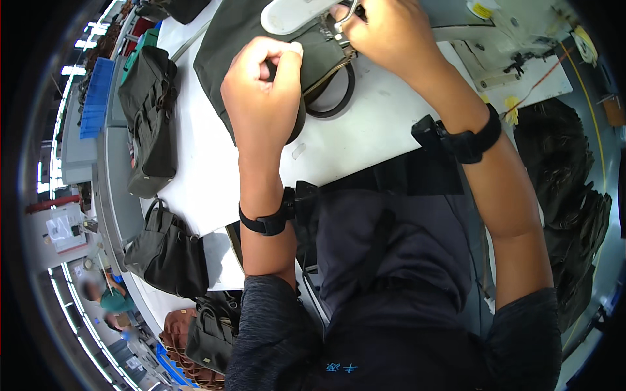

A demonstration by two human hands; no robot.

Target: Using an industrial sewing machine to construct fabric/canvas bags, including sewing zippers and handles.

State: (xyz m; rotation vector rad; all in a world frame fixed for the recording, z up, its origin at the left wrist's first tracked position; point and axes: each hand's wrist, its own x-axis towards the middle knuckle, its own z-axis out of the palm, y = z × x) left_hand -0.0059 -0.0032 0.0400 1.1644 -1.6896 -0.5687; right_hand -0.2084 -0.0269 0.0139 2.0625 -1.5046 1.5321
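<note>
A dark olive handbag (218,55) lies on the white worktable beneath a white sewing machine head (293,18). My left hand (264,85) is closed over the bag, thumb and fingers pinching its fabric. Along the bag's opening runs a zipper with brass-coloured teeth (324,79), and a round black handle (350,91) loops out beside it. My right hand (394,36) is at the machine's metal foot parts (338,32), fingers curled near a bent metal lever. What its fingertips hold is hidden.
Dark handbags (150,117) (166,254) stand along the table's left side, with brown bags (179,335) lower down. A heap of dark bags (561,176) is at the right. A blue bin (96,98) stands far left. Another person (114,296) is in the background.
</note>
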